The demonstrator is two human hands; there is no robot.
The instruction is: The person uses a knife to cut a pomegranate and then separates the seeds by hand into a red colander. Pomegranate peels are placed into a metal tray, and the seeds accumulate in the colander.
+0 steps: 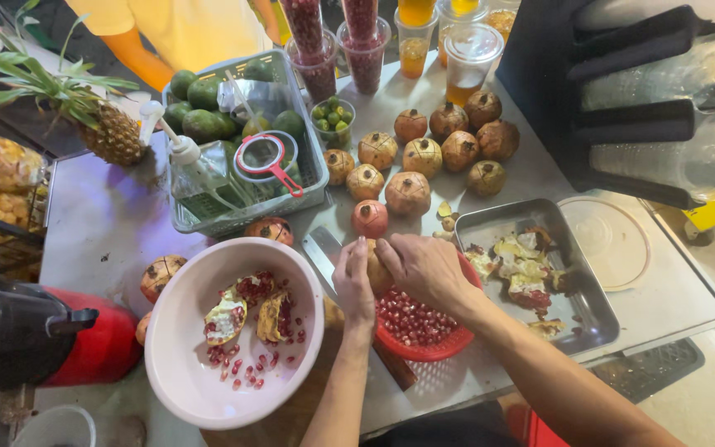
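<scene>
Pomegranate, tan round half-peeled fruit (378,269), sits btwn both hands w/ fingers clamped on it, right above red plastic basket (424,327) of seeds; left hand (353,285) and right hand (424,266) equally close.

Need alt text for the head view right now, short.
Both hands, left hand and right hand, grip a pomegranate piece over a red basket of seeds. A pink bowl of seeds and peel sits left, a metal tray of peel right.

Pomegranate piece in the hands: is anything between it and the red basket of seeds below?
Nothing visible. Both hands, left and right, hold the pomegranate piece directly over the red basket. The knife lies left of the basket, and the steel tray of peels sits to its right.
</scene>
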